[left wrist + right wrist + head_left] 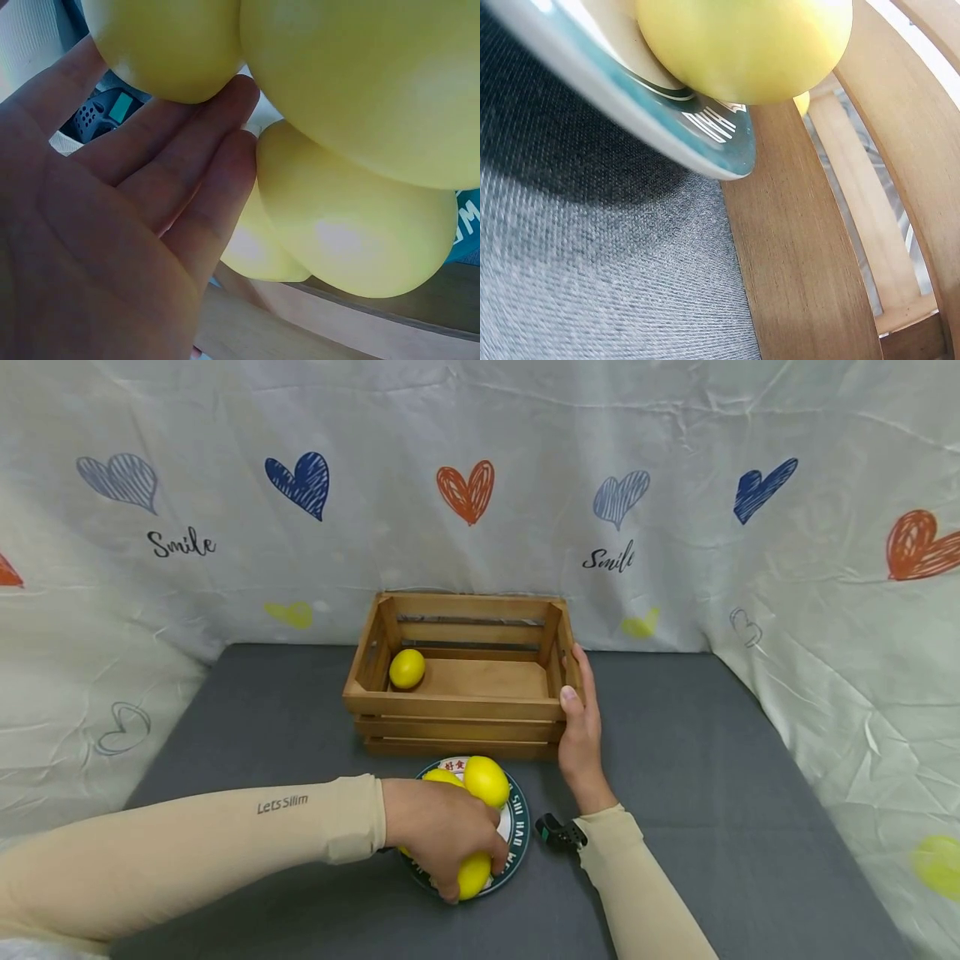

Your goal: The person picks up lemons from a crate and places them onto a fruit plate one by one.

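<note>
My left hand reaches over a round plate with a dark lettered rim. Its thumb and fingers pinch a lemon at the plate's near side; in the left wrist view that lemon lies against the fingers. Other lemons rest on the plate, partly hidden by the hand. Behind the plate stands a slatted wooden crate with one lemon in its left back corner. My right hand grips the crate's right end, thumb at the front corner; the right wrist view leaves it out.
A dark grey cloth covers the table. Directly behind the crate hangs a pale curtain printed with hearts, which also runs along both sides. A black strapped device is worn on my right wrist, close to the plate.
</note>
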The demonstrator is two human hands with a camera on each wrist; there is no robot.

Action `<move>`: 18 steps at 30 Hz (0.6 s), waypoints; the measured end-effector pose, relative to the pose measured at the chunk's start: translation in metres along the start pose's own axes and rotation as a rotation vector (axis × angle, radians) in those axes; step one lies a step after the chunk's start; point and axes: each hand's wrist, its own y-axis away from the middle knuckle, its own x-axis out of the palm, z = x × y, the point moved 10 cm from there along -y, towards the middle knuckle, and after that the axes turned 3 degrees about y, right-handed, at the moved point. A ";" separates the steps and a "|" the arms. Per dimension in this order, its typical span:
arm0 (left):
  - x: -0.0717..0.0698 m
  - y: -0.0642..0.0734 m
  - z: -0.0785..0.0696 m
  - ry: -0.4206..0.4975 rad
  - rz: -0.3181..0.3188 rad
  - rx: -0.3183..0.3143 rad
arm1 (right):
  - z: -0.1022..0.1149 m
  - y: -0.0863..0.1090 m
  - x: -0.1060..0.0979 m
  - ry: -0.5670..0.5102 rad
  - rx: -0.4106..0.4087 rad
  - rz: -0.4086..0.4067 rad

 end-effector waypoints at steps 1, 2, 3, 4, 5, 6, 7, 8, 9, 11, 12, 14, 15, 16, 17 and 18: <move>0.000 0.000 0.000 0.001 0.000 0.001 | 0.000 0.000 0.000 0.001 0.000 0.000; 0.000 0.000 0.001 0.000 0.000 0.001 | 0.000 0.000 0.000 0.003 0.001 0.000; 0.000 -0.001 0.001 0.002 0.000 0.001 | -0.001 0.000 0.000 0.002 0.002 0.000; -0.001 0.000 0.001 0.004 0.001 0.002 | -0.001 0.000 0.000 0.002 0.003 0.000; -0.001 0.000 0.002 0.005 0.001 0.001 | -0.001 0.000 0.000 0.003 0.005 0.001; -0.002 0.000 0.002 0.007 0.001 0.002 | -0.001 0.000 0.000 0.005 0.006 0.001; -0.002 0.000 0.001 0.008 0.001 0.004 | -0.001 0.000 0.000 0.005 0.008 0.001; -0.003 0.001 0.001 0.008 0.000 0.007 | -0.001 0.000 0.000 0.005 0.010 0.001; -0.003 0.001 0.001 0.007 -0.001 0.009 | -0.001 0.000 0.000 0.006 0.011 0.000; -0.005 0.002 0.000 0.002 -0.006 0.014 | -0.001 0.000 0.000 0.008 0.010 -0.001; -0.006 0.003 0.000 0.005 -0.008 0.016 | 0.000 0.000 0.000 0.008 0.008 -0.001; -0.008 0.004 -0.001 0.007 -0.016 0.018 | 0.000 -0.001 0.000 0.003 0.004 -0.001; -0.009 0.005 -0.001 0.010 -0.020 0.019 | 0.001 -0.001 0.000 0.003 0.002 -0.001; -0.010 0.006 -0.001 0.014 -0.025 0.019 | 0.001 -0.001 0.000 0.001 0.002 0.000; -0.011 0.007 -0.001 0.019 -0.030 0.018 | 0.001 0.000 0.000 -0.001 0.002 0.000; -0.012 0.008 -0.001 0.025 -0.034 0.018 | 0.001 0.000 0.000 0.001 0.001 0.001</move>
